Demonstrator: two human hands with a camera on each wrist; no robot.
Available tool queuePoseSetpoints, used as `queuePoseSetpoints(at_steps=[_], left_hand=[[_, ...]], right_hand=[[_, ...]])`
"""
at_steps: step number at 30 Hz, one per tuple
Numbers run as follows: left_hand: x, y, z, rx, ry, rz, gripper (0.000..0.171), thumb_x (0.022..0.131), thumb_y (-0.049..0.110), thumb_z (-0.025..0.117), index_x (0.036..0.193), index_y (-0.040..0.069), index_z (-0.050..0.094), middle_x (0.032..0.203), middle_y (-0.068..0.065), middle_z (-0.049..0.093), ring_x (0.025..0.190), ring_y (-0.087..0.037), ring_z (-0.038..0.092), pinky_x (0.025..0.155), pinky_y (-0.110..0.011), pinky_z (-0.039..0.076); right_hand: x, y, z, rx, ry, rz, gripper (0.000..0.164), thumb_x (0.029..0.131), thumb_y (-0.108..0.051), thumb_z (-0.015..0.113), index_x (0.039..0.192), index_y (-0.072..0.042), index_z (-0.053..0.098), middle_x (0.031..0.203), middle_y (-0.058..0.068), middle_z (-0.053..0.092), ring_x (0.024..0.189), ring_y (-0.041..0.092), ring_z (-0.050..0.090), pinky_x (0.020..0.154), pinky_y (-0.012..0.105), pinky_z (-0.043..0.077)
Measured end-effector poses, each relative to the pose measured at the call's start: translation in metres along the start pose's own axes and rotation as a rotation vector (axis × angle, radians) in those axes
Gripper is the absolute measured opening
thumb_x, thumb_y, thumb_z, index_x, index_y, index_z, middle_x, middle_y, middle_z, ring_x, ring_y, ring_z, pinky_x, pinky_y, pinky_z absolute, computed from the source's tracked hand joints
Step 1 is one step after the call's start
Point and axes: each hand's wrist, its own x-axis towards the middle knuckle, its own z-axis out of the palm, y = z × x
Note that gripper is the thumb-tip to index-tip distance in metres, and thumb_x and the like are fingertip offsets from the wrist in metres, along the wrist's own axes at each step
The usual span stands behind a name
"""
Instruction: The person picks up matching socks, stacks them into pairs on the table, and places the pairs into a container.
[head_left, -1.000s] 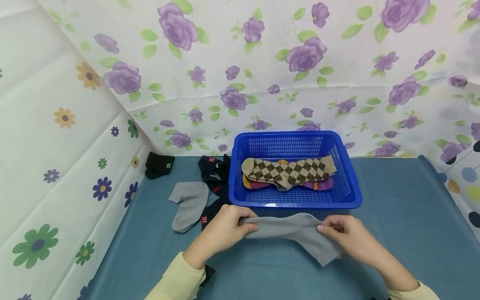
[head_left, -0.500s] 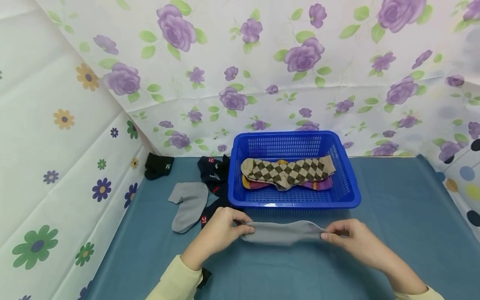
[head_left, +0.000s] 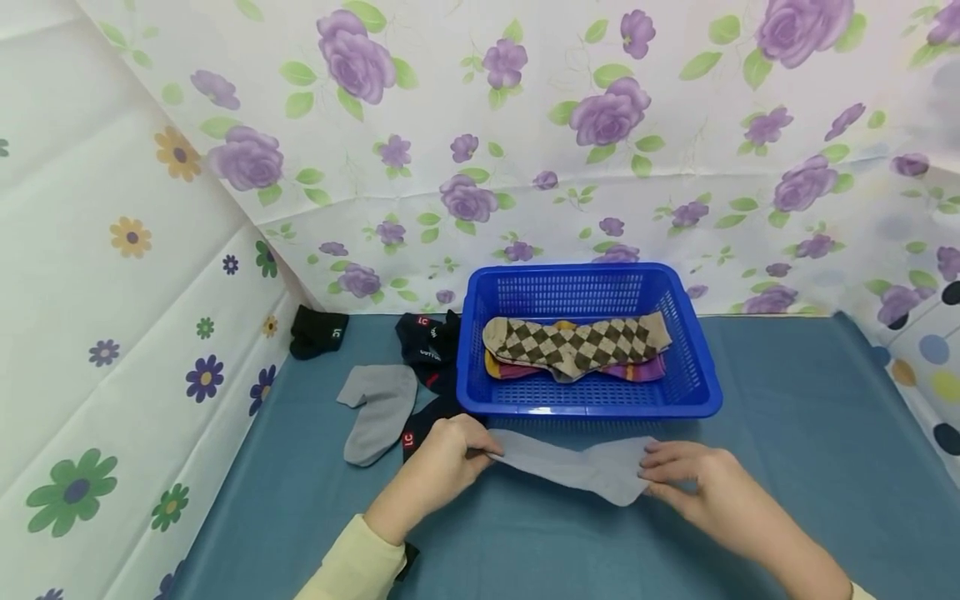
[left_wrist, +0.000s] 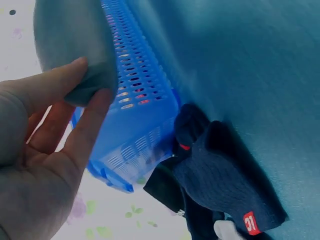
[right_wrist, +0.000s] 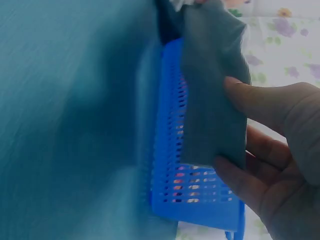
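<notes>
A grey sock (head_left: 573, 468) is stretched between both hands in front of the blue basket (head_left: 588, 410). My left hand (head_left: 447, 458) pinches its left end, thumb and fingertips meeting on the cloth in the left wrist view. At the cuff end, my right hand (head_left: 701, 487) holds the sock between thumb and fingers, as the right wrist view shows. Another grey sock (head_left: 392, 408) lies flat on the cloth to the left. Inside the basket an argyle pair of socks (head_left: 577, 343) rests over colourful ones.
Several dark socks (head_left: 427, 342) with red labels lie left of the basket, some right against it. One black sock (head_left: 318, 332) is at the far left corner. Another dark item (head_left: 407, 560) shows partly under the left sleeve. Floral sheets (head_left: 465, 125) hang behind the blue-green cloth (head_left: 795, 400).
The grey sock has turned over and flattened between the hands, its heel swinging. My right hand has shifted its hold on the cuff and moved slightly right; the left stays near its place.
</notes>
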Motion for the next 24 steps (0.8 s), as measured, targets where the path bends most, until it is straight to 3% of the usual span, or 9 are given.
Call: queuePoseSetpoints(at_steps=[6, 12, 16, 21, 24], left_hand=[[0.002, -0.004, 0.014, 0.219, 0.031, 0.176, 0.017, 0.082, 0.006, 0.069, 0.092, 0.018, 0.075, 0.096, 0.009, 0.071, 0.099, -0.008, 0.057, 0.085, -0.024, 0.05], [0.005, -0.009, 0.03, 0.349, 0.023, 0.272, 0.016, 0.081, 0.005, 0.07, 0.088, 0.019, 0.075, 0.093, 0.01, 0.071, 0.093, -0.008, 0.058, 0.082, -0.02, 0.05], [0.005, -0.013, 0.04, 0.382, -0.046, 0.241, 0.021, 0.082, 0.001, 0.067, 0.086, 0.019, 0.075, 0.091, 0.011, 0.071, 0.089, -0.006, 0.059, 0.079, -0.02, 0.05], [0.004, -0.012, 0.045, 0.346, -0.163, 0.114, 0.028, 0.083, -0.005, 0.061, 0.09, 0.018, 0.076, 0.093, 0.01, 0.071, 0.091, -0.006, 0.062, 0.078, -0.022, 0.052], [0.003, -0.007, 0.04, 0.308, -0.185, 0.023, 0.024, 0.083, 0.001, 0.064, 0.094, 0.019, 0.074, 0.095, 0.01, 0.07, 0.093, -0.007, 0.061, 0.08, -0.025, 0.052]], right_hand=[[-0.003, 0.007, 0.011, -0.223, 0.042, -0.144, 0.022, 0.069, -0.016, 0.081, 0.089, -0.022, 0.076, 0.102, -0.003, 0.071, 0.102, 0.019, 0.065, 0.081, 0.033, 0.054], [-0.004, 0.017, 0.027, -0.291, -0.029, -0.139, 0.018, 0.071, -0.019, 0.08, 0.089, -0.02, 0.076, 0.103, -0.001, 0.07, 0.104, 0.02, 0.064, 0.083, 0.035, 0.054], [-0.006, 0.023, 0.037, -0.278, -0.099, -0.08, 0.016, 0.075, -0.022, 0.077, 0.091, -0.02, 0.076, 0.104, -0.002, 0.069, 0.106, 0.019, 0.063, 0.085, 0.035, 0.053], [-0.009, 0.024, 0.038, -0.198, -0.166, 0.013, 0.019, 0.078, -0.031, 0.074, 0.096, -0.025, 0.074, 0.108, -0.004, 0.068, 0.111, 0.021, 0.061, 0.095, 0.045, 0.046], [-0.008, 0.024, 0.034, -0.162, -0.136, 0.024, 0.019, 0.078, -0.032, 0.074, 0.097, -0.029, 0.073, 0.106, -0.007, 0.069, 0.11, 0.021, 0.062, 0.099, 0.055, 0.04]])
